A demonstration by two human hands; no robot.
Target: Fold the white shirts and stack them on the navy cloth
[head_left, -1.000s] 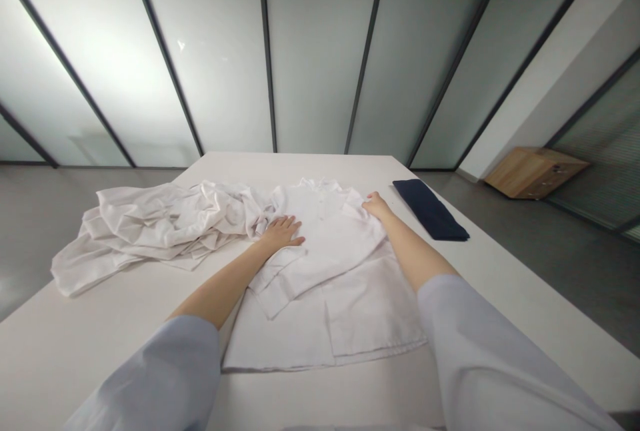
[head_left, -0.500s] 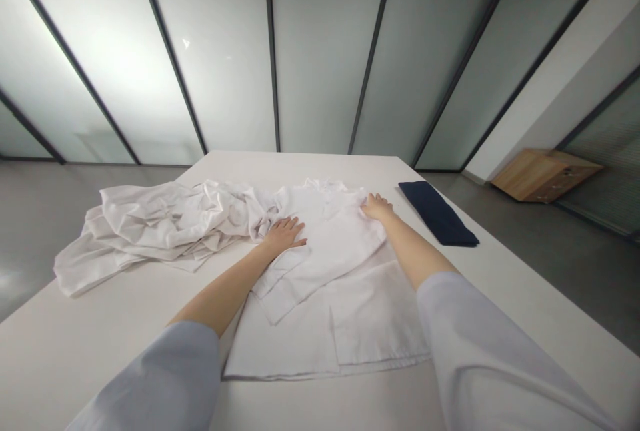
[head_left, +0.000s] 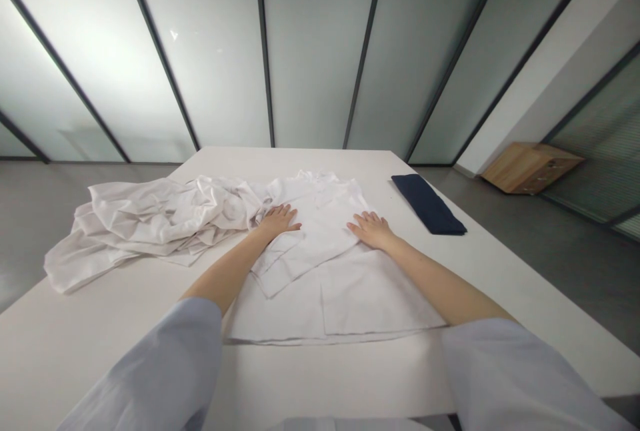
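A white shirt lies spread flat on the white table, collar at the far end, one sleeve folded across its front. My left hand rests flat on the shirt's left shoulder, fingers stretched out. My right hand lies flat on the shirt's right side, fingers spread. Neither hand holds anything.
A heap of crumpled white garments sits on the table to the left, touching the shirt. A folded dark blue cloth lies at the right far side. A wooden cabinet stands on the floor at the right. Glass wall panels stand behind the table.
My right hand has slid back toward me from the shirt's far right shoulder and now lies flat lower on the right side. My left hand has stayed in place.
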